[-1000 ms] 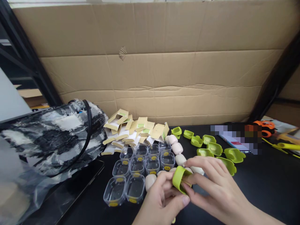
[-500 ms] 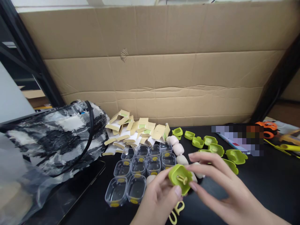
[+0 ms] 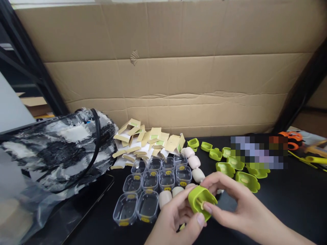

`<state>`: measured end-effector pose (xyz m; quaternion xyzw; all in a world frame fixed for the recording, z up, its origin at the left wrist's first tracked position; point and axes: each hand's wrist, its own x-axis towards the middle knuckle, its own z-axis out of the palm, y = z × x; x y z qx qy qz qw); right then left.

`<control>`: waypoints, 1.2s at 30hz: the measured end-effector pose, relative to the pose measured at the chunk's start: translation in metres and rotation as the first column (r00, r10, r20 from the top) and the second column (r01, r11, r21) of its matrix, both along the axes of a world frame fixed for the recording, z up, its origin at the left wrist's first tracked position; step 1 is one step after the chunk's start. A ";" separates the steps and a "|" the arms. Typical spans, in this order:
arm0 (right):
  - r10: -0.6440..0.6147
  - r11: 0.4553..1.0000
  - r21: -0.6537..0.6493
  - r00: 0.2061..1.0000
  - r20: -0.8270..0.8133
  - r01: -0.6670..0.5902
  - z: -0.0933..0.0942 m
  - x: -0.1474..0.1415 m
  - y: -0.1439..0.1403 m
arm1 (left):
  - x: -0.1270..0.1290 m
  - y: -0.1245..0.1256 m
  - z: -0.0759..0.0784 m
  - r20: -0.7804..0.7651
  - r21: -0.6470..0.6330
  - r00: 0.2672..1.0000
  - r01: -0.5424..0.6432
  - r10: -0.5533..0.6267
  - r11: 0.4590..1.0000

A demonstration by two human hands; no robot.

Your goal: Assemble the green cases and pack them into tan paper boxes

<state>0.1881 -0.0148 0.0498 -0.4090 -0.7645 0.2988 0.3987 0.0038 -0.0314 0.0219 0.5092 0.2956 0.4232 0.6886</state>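
Observation:
My left hand point(image 3: 178, 217) is wrapped round a small lime-green plastic cup point(image 3: 196, 197), tilted so its hollow side faces me. Inside the cup a short pale-yellow peg point(image 3: 200, 203) stands up. The thumb of my right hand point(image 3: 227, 204) presses at this peg while its bent fingers rest against the cup's far rim. Just beyond my hands lie several whitish rounded blocks point(image 3: 198, 175), some partly covered by my fingers. A sliver of a yellow piece point(image 3: 182, 226) shows beneath my left hand, mostly hidden.
Several clear containers point(image 3: 148, 204) stand in rows to the left. Opened cardboard sleeves point(image 3: 153, 139) are heaped behind them. More green cups point(image 3: 247, 181) lie at right, near an orange toy point(image 3: 291, 139). A black-and-white bag point(image 3: 63, 149) sits far left; cardboard point(image 3: 166, 85) walls the back.
The green cup has shifted slightly right and down with my left hand. My right hand has closed in, its thumb now inside the cup at the peg.

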 end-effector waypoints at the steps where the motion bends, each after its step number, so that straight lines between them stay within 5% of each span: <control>1: -0.002 1.000 0.006 1.000 0.002 0.002 -0.001 0.000 0.000 | 0.000 0.000 0.000 -0.011 -0.002 1.000 0.003 -0.003 1.000; 20: 0.107 0.990 -0.105 0.991 0.083 -0.098 -0.009 0.002 0.004 | -0.001 -0.003 0.001 -0.086 0.027 0.993 0.086 -0.083 0.996; 32: 0.062 0.998 -0.014 0.992 0.114 -0.061 -0.003 -0.002 -0.004 | -0.001 -0.003 0.006 -0.107 0.077 0.992 0.074 -0.065 0.994; 36: 0.024 0.998 0.050 0.998 0.061 -0.027 0.004 0.002 0.006 | 0.000 -0.003 0.009 -0.033 -0.004 0.999 -0.037 0.037 0.999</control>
